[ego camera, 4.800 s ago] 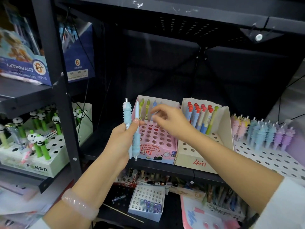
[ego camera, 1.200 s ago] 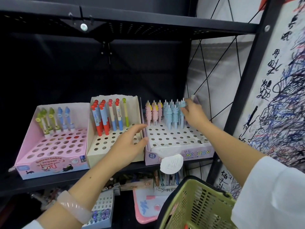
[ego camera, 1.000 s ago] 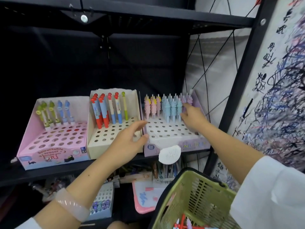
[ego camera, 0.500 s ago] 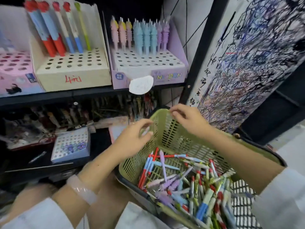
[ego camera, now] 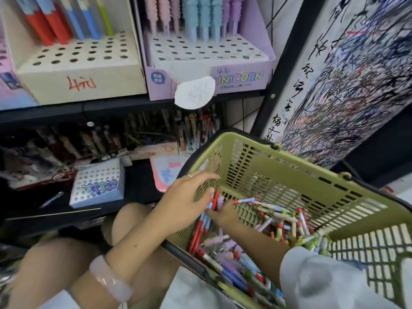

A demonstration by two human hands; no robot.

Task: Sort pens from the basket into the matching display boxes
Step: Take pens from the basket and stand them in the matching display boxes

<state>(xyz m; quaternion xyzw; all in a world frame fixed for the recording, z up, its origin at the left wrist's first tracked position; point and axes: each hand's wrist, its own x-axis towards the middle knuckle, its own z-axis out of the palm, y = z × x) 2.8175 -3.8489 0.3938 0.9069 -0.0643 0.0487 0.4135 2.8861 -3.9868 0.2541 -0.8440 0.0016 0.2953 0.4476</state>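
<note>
The green basket (ego camera: 296, 175) tilts at lower right, holding several loose pens (ego camera: 278, 219) in red, blue, pink and purple. My left hand (ego camera: 185, 199) reaches over its left wall with fingers spread, thumb against a red pen. My right hand (ego camera: 223, 215) is down among the pens and grips a small bunch (ego camera: 215, 198) of red, blue and pink ones; motion blur hides the exact hold. On the shelf above stand a cream display box (ego camera: 78, 72) with red and blue pens and a lilac Unicorn box (ego camera: 240, 79) with pink, blue and purple pens.
A white paper tag (ego camera: 194, 92) hangs off the Unicorn box. The lower shelf carries a white holed box (ego camera: 98, 184), a pink card (ego camera: 165, 172) and packed pens. A black shelf post (ego camera: 283, 70) and a scribbled panel (ego camera: 356, 85) stand at right. My knee (ego camera: 124, 221) is below.
My view has tipped further down toward the basket. Both hands have dropped from the basket's rim; the right hand now sits among the pens and the left beside it.
</note>
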